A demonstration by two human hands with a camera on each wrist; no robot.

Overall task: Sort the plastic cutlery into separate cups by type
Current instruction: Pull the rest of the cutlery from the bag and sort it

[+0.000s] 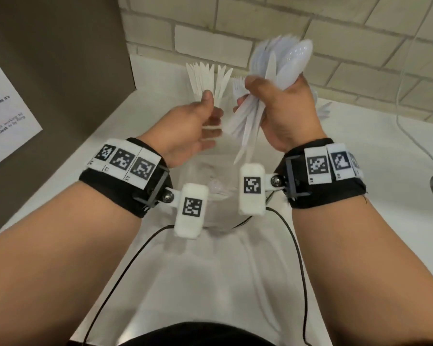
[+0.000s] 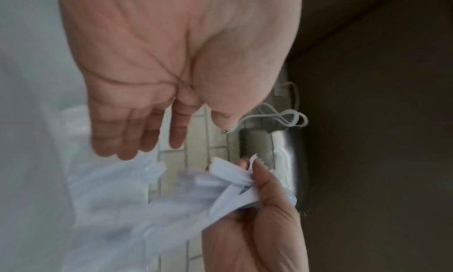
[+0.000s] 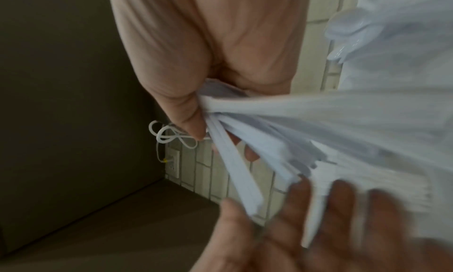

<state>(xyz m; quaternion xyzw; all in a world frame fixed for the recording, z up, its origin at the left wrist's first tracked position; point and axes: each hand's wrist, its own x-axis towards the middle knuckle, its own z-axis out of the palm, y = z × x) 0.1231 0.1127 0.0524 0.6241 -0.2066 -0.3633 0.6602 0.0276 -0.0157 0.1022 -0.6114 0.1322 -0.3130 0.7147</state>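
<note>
Head view shows the right hand as the working grip, fingers and thumb curled tight round a mixed bundle of white plastic cutlery, spoon bowls and knife blades fanning upward and the handles splaying out below the fist. The left hand sits just beside those lower handle ends with its fingers loosely extended; motion blur makes it hard to say whether it touches one, and it does not appear to pinch anything. Behind the hands, a cluster of knives stands upright in what looks like a clear cup, and a few forks peek out just beside it. Nearer the body, a clear cup on the white desk seems to hold a spoon or two, though the wrist cameras cover most of it. These pieces are likely light, thin, fairly stiff and slick, so a crowded bundle can slip or spill; taking one piece by its handle end, clear of its neighbours, looks safest. The cup walls are nearly invisible against the desk, the wrist views are smeared, and the count of each type cannot be judged.
</note>
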